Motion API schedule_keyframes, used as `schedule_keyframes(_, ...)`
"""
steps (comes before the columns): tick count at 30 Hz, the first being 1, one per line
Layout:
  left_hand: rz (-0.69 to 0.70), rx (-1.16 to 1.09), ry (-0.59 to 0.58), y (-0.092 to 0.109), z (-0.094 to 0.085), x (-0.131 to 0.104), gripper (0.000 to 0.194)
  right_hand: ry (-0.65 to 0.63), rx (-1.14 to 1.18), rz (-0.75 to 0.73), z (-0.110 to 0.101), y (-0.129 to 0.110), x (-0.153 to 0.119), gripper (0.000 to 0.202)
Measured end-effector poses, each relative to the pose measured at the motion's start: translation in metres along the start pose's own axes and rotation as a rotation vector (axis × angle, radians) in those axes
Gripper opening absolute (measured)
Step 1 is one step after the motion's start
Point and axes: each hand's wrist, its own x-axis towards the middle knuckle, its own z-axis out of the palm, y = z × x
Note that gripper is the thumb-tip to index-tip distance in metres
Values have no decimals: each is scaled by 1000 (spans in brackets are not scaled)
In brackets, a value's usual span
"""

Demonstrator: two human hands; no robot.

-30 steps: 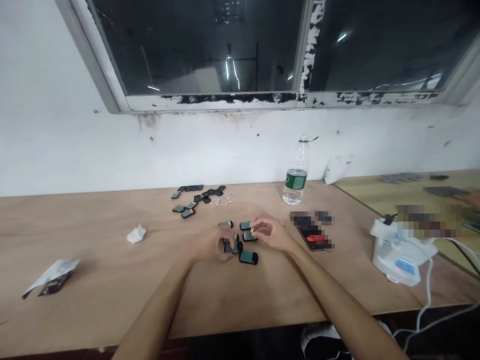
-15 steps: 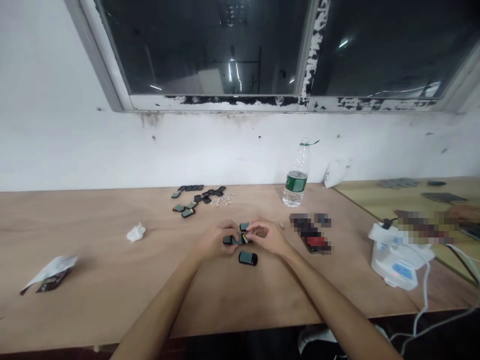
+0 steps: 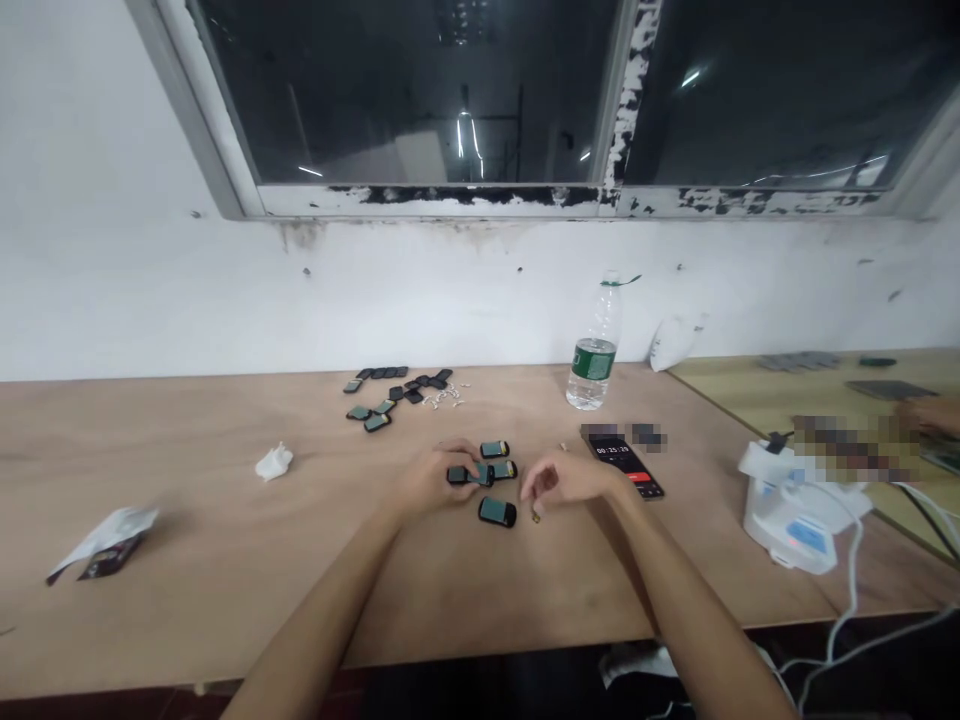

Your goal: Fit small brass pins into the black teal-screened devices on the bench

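Note:
My left hand [image 3: 442,478] is closed round a small black oblong device with a grey-green face [image 3: 478,474], keeping it low over the table. My right hand [image 3: 562,480] is off to the right, its fingers curled into a pinch. A tiny yellowish piece [image 3: 535,517] shows at the fingertips, too small to name. Similar black-rimmed devices lie close by: one behind [image 3: 494,449], one touching or almost touching the held one [image 3: 505,469], and one in front [image 3: 496,512].
At the back is a group of such devices [image 3: 377,422] beside small white bits [image 3: 446,397]. A water bottle [image 3: 590,375], a phone [image 3: 630,465] and a white power strip [image 3: 787,515] with cables stand to the right. Crumpled tissue [image 3: 274,462] and a torn wrapper [image 3: 105,545] lie left. Another person's hand [image 3: 930,415] is far right.
My right hand has drawn away from the held device, rightward and slightly toward me, with the tiny piece at its fingertips. My left hand has stayed on the device.

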Motion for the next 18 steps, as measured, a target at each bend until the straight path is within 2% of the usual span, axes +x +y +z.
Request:
schedule_keyframes(3, -19, 3, 6, -2, 1, 0, 5, -121, 6, 37, -3, 2, -4, 39)
schedule_keyframes(11, -121, 3, 5, 1, -8, 0, 6, -17, -65, 56, -7, 0, -5, 34)
schedule_keyframes(13, -127, -10, 4, 3, -13, 0, 8, 88, -28, 34, -5, -1, -3, 34)
schedule_keyframes(15, -145, -26, 23, 6, -18, 0, 11, 255, 61, -34, -1, -4, 3, 37)
schedule_keyframes(18, -207, -106, 140, 7, -22, 1, 18, 484, 199, -141, 7, -8, 12, 43)
